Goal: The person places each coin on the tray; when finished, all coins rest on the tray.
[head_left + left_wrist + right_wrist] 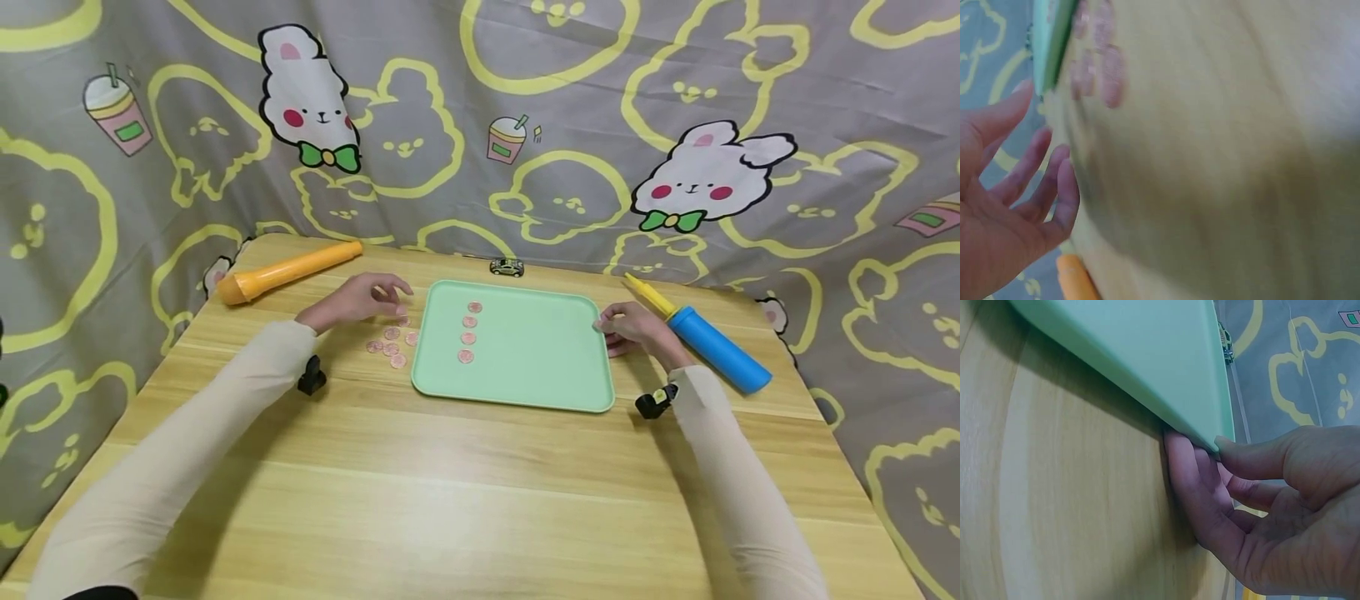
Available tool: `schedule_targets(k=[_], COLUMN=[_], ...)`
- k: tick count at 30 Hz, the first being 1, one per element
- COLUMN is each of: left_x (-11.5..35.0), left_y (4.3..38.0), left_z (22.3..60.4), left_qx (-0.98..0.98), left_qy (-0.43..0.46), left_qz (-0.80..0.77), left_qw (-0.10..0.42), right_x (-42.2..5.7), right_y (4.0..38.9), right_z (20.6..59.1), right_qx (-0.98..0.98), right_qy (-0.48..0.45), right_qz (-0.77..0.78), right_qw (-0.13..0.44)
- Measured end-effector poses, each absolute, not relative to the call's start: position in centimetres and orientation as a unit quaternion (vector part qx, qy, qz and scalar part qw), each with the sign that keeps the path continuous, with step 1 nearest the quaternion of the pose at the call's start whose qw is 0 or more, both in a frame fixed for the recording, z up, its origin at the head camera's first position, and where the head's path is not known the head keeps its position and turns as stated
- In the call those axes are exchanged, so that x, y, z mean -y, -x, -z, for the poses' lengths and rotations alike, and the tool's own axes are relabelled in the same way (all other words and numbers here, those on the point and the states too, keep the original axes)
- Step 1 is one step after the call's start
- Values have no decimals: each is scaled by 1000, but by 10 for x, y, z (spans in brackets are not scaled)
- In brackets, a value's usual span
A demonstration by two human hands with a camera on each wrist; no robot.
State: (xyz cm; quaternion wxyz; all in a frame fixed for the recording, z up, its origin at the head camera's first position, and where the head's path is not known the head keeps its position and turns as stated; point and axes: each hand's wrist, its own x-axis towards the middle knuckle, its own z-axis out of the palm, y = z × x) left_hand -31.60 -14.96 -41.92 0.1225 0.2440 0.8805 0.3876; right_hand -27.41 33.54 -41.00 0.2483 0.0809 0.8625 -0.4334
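Coins are lying loose on the worktop in the head view, just to the near side of the left hand and just left of the tray; we are judging the left hand much the nearer. A row of four coins is running far to near inside the tray's left edge, crossing its long axis, which is stretching side to side. We are seeing thin, round, coppery discs, a smooth, pale green tray with rounded corners, and streaky wood grain below.

In the left wrist view, the loose coins are showing blurred, well apart from the fingers; thumb and fingers are standing apart, loosely bent, holding nothing.

In the right wrist view, the right hand is pinching the tray near a corner, its thumb touching the rim and other fingers curling beneath.
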Motion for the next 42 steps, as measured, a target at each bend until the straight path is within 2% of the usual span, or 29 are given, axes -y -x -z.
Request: schedule_targets(k=[3, 15, 22, 28, 37, 42], left_x=[151, 156, 152, 151, 151, 165], left_y=[316, 315, 317, 317, 317, 316], left_z=[424, 430, 428, 430, 433, 432], left_qx=[-883, -882, -877, -877, -888, -863], left_qy=[-242, -278, -293, -305, -267, -197], left_qz=[-375, -353, -340, -335, -356, -442], left_qw=[142, 144, 170, 158, 119, 145], right_x=[-337, -337, -337, -336, -339, -337], right_y=[274, 274, 274, 274, 275, 275], right_z=[410, 411, 411, 409, 406, 411], right_qx=[-863, -861, -863, -862, -860, -857], right_qy=[-83, -76, -75, -78, -83, -81], right_qz=[434, 442, 436, 437, 441, 445], right_qw=[245, 241, 243, 245, 245, 247])
